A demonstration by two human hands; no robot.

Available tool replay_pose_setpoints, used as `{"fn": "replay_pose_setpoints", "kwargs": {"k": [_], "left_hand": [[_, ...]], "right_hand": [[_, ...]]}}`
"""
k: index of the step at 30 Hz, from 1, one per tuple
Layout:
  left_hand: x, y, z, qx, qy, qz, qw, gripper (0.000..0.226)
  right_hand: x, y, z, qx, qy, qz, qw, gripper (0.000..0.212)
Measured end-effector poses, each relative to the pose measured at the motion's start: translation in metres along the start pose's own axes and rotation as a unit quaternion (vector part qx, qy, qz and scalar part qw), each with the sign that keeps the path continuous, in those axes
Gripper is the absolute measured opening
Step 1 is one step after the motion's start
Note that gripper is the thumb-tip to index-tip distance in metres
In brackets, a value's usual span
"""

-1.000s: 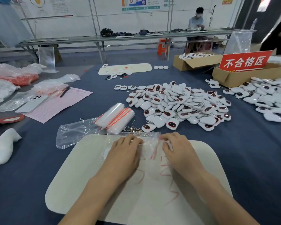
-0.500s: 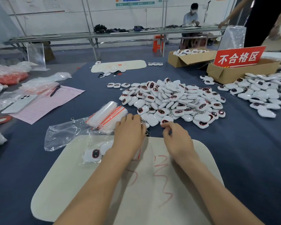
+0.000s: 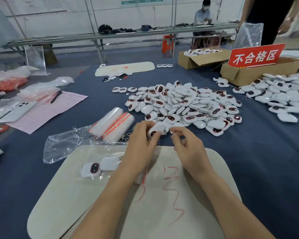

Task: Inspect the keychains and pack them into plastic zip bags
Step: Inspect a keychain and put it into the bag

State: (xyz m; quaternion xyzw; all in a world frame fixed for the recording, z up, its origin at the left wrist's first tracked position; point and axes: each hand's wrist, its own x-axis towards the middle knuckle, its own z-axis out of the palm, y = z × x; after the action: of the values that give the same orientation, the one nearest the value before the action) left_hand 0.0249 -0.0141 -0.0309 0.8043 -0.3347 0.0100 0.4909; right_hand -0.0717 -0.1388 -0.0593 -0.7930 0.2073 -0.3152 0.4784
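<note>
Gripping keychain [image 3: 156,130] — left hand [image 3: 141,149], fingers curled | right hand [image 3: 188,147] beside it — grasp unclear

Just beyond the fingers [image 3: 179,131] the heap of white plastic keychains with dark red-rimmed faces [image 3: 185,104] blocks the way forward. Left of them lie rolled clear zip bags with red strips [image 3: 114,124] and, nearer, a clear bag [image 3: 100,165] holding what look like two keychains. Right of the fingers, bare blue cloth [image 3: 266,161]; behind them, open beige mat [image 3: 62,195].

Our 2 forearms reach forward together. Our left hand [image 3: 141,144] grips a keychain [image 3: 156,130] in curled fingers; our right hand [image 3: 188,147] curls its fingers inward just beside it.
</note>
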Motion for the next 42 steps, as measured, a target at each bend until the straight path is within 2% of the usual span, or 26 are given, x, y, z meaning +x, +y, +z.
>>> {"fn": "replay_pose_setpoints", "kwargs": {"k": [2, 4, 6, 7, 13, 15, 19, 21, 25, 27, 29, 34, 42], "left_hand": [[-0.002, 0.008, 0.004, -0.174, -0.012, -0.06, 0.983, 0.017], [-0.005, 0.01, 0.01, -0.322, -0.033, -0.124, 0.938, 0.019], [-0.008, 0.005, 0.016, -0.404, -0.047, -0.173, 0.897, 0.026], [-0.008, 0.001, 0.018, -0.415, -0.052, -0.183, 0.89, 0.029], [-0.009, -0.011, 0.018, -0.385, -0.082, -0.156, 0.906, 0.018], [-0.01, -0.012, 0.018, -0.385, -0.087, -0.148, 0.907, 0.023], [-0.01, -0.012, 0.016, -0.425, -0.089, -0.146, 0.889, 0.029], [-0.01, -0.012, 0.014, -0.443, -0.073, -0.141, 0.882, 0.029], [-0.011, -0.011, 0.009, -0.381, -0.048, -0.111, 0.917, 0.022], [-0.011, -0.012, 0.006, -0.326, -0.053, -0.091, 0.94, 0.025], [-0.012, -0.012, 0.006, -0.31, -0.061, -0.075, 0.946, 0.027], [-0.012, -0.008, 0.007, -0.359, -0.054, -0.103, 0.926, 0.02], [-0.012, -0.003, 0.007, -0.373, -0.05, -0.12, 0.919, 0.025]], "right_hand": [[0.001, -0.002, -0.001, 0.064, -0.022, 0.009, 0.998, 0.02], [0.001, -0.005, -0.001, 0.113, -0.047, 0.019, 0.992, 0.02], [0.002, -0.006, -0.002, 0.136, -0.063, 0.023, 0.988, 0.015], [0.002, -0.006, -0.002, 0.135, -0.066, 0.025, 0.988, 0.013], [0.005, -0.007, -0.004, 0.145, -0.062, 0.033, 0.987, 0.011], [0.005, -0.007, -0.005, 0.153, -0.058, 0.038, 0.986, 0.008], [0.006, -0.005, -0.006, 0.143, -0.042, 0.057, 0.987, 0.002], [0.006, -0.004, -0.006, 0.139, -0.028, 0.068, 0.988, 0.007], [0.004, -0.006, -0.006, 0.147, -0.027, 0.051, 0.987, 0.022], [0.003, -0.009, -0.008, 0.147, -0.044, 0.033, 0.988, 0.019], [0.002, -0.011, -0.009, 0.166, -0.059, 0.046, 0.983, 0.015], [0.002, -0.016, -0.011, 0.228, -0.087, 0.107, 0.964, 0.01], [0.001, -0.019, -0.013, 0.252, -0.095, 0.129, 0.954, 0.011]]}}
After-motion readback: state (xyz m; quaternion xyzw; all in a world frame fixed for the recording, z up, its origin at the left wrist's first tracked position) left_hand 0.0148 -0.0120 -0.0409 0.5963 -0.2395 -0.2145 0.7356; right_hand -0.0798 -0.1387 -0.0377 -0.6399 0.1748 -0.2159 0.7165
